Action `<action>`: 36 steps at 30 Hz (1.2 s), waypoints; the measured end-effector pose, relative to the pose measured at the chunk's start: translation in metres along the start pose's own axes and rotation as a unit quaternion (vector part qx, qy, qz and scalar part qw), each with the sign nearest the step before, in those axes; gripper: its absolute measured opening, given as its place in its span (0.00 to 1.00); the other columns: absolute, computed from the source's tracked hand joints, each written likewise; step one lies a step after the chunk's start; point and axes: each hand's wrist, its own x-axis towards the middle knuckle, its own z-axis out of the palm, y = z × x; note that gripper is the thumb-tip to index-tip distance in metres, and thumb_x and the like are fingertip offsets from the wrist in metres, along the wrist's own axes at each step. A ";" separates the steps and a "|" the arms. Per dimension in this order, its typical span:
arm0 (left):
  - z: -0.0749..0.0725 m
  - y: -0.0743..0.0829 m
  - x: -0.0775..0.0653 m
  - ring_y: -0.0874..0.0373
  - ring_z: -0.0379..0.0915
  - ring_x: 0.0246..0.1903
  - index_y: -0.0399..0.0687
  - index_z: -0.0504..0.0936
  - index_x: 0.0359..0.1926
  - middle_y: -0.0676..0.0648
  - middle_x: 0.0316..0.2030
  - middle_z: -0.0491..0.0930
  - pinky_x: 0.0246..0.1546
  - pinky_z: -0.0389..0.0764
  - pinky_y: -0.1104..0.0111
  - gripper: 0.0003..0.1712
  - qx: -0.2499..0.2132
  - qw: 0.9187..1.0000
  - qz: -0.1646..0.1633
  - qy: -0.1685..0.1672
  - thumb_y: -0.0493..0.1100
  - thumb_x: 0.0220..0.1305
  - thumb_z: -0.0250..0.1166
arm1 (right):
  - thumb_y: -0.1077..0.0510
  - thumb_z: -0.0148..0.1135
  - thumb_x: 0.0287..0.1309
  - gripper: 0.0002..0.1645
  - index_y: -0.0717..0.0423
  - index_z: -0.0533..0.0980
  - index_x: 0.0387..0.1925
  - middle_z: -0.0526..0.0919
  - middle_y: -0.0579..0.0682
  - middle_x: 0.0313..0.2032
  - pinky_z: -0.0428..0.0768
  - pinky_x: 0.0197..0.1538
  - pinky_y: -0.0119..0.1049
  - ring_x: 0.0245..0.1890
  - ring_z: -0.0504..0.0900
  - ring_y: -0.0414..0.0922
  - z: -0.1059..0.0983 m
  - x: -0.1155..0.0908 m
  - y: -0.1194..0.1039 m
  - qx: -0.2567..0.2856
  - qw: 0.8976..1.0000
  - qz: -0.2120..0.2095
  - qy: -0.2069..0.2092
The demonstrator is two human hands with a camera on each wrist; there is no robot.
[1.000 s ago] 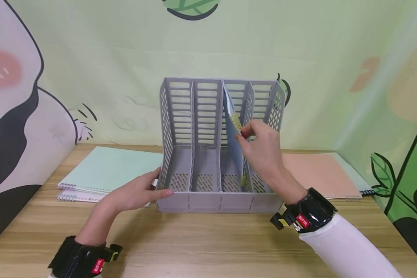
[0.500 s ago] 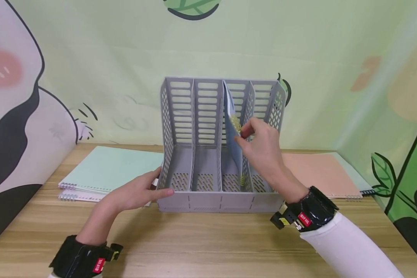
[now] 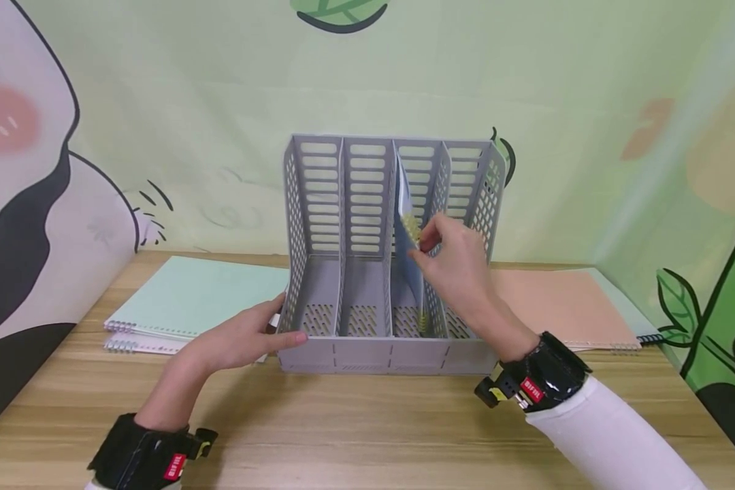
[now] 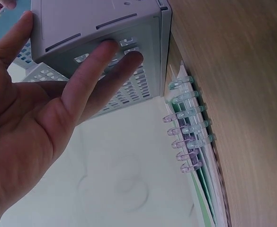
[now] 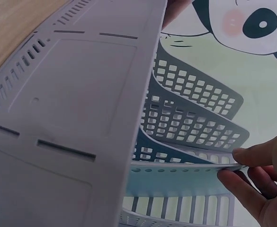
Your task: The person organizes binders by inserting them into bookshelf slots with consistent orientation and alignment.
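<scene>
The blue notebook (image 3: 407, 272) has shifted toward nine o'clock. The left hand (image 3: 251, 337), straight-fingered, touches the rack (image 3: 361, 357) at eight o'clock; beyond, the right hand (image 3: 456, 258) pinches the notebook's spine (image 3: 411, 226) in the third slot (image 3: 401, 294) from nine. Likely light, bendable; best held there.

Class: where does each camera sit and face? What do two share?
Head: on the head, facing forward and down at the grey rack; left hand, right hand visible.
Left wrist: worn there, facing the rack's side and spiral notebooks; left hand shows.
Right wrist: worn there, facing the rack and blue notebook; right hand shows.
Wrist views share the rack.
</scene>
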 end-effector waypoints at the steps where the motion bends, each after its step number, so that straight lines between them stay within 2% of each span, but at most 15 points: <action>1: 0.000 0.000 0.000 0.51 0.75 0.55 0.42 0.43 0.78 0.42 0.57 0.75 0.48 0.75 0.65 0.52 -0.001 1.000 0.000 0.000 0.58 0.68 0.62 | 0.67 0.75 0.48 0.15 0.58 0.75 0.32 0.80 0.47 0.29 0.74 0.33 0.31 0.29 0.80 0.45 0.001 0.000 0.000 0.000 1.000 -0.003 -0.001; 6: 0.000 0.000 0.000 0.51 0.75 0.54 0.42 0.43 0.78 0.42 0.57 0.75 0.46 0.76 0.66 0.51 -0.006 1.000 0.000 -0.001 0.57 0.68 0.62 | 0.69 0.75 0.47 0.14 0.59 0.75 0.32 0.80 0.48 0.30 0.75 0.34 0.30 0.30 0.80 0.45 0.003 -0.001 0.000 -0.001 1.000 -0.020 0.002; 15: 0.000 -0.001 -0.002 0.49 0.74 0.55 0.44 0.43 0.78 0.41 0.58 0.73 0.44 0.77 0.66 0.52 -0.013 1.000 -0.008 -0.001 0.59 0.68 0.62 | 0.72 0.73 0.47 0.13 0.60 0.75 0.29 0.79 0.50 0.29 0.75 0.33 0.28 0.29 0.80 0.46 0.004 -0.001 -0.001 -0.040 0.997 -0.071 0.003; 19: 0.000 -0.001 -0.002 0.49 0.74 0.55 0.44 0.43 0.78 0.40 0.58 0.73 0.44 0.77 0.66 0.51 -0.011 1.000 -0.006 -0.001 0.57 0.68 0.62 | 0.71 0.73 0.46 0.14 0.60 0.74 0.29 0.78 0.49 0.29 0.75 0.32 0.29 0.29 0.80 0.45 0.006 -0.001 -0.001 -0.041 0.997 -0.072 -0.001; 24: 0.001 -0.002 0.000 0.49 0.75 0.54 0.44 0.43 0.78 0.41 0.57 0.74 0.43 0.78 0.61 0.50 -0.015 1.000 -0.008 -0.002 0.54 0.69 0.63 | 0.68 0.75 0.47 0.15 0.59 0.74 0.30 0.78 0.49 0.29 0.74 0.32 0.31 0.29 0.79 0.45 0.009 -0.002 -0.001 -0.042 0.997 -0.068 -0.004; 36: 0.000 -0.003 -0.001 0.49 0.76 0.52 0.46 0.42 0.78 0.40 0.58 0.73 0.39 0.79 0.59 0.51 -0.020 1.000 -0.015 -0.001 0.56 0.68 0.63 | 0.60 0.75 0.52 0.16 0.57 0.73 0.33 0.77 0.47 0.31 0.75 0.32 0.29 0.30 0.80 0.46 0.012 -0.003 0.001 -0.027 0.998 -0.050 -0.032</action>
